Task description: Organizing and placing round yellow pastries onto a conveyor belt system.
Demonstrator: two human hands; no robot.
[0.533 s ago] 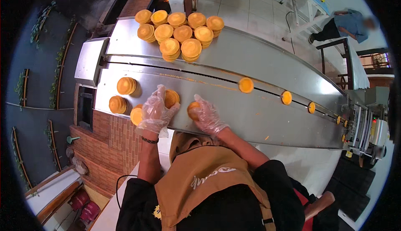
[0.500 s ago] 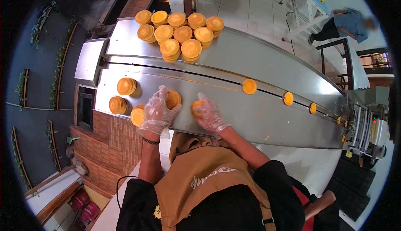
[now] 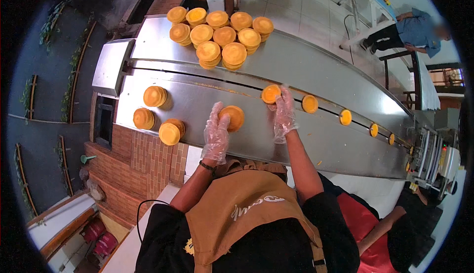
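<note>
Thin clear plastic gloves cover both hands. My left hand (image 3: pixel 216 133) is open, its fingers stretched away from me, with the thumb against the left side of a small stack of round golden-brown cakes (image 3: pixel 233 118). Further right, my right hand (image 3: pixel 285 113) has thumb and fingers around the right edge of a flat round cake (image 3: pixel 269 94) at the conveyor slot. To my left stand three short stacks: a far one (image 3: pixel 154 96), a left one (image 3: pixel 143 118) and a leaning near one (image 3: pixel 170 133).
A cluster of several cake stacks (image 3: pixel 224 36) stands beyond the slot. More single cakes (image 3: pixel 310 103) line the slot toward a roller machine (image 3: pixel 434 159) at right. A co-worker in red (image 3: pixel 363 223) is close on my right; another person (image 3: pixel 414 31) stands farther off.
My right hand has moved right and away from me to a cake at the slot. My left hand and the stack beside it have shifted right. The cakes along the slot have moved left.
</note>
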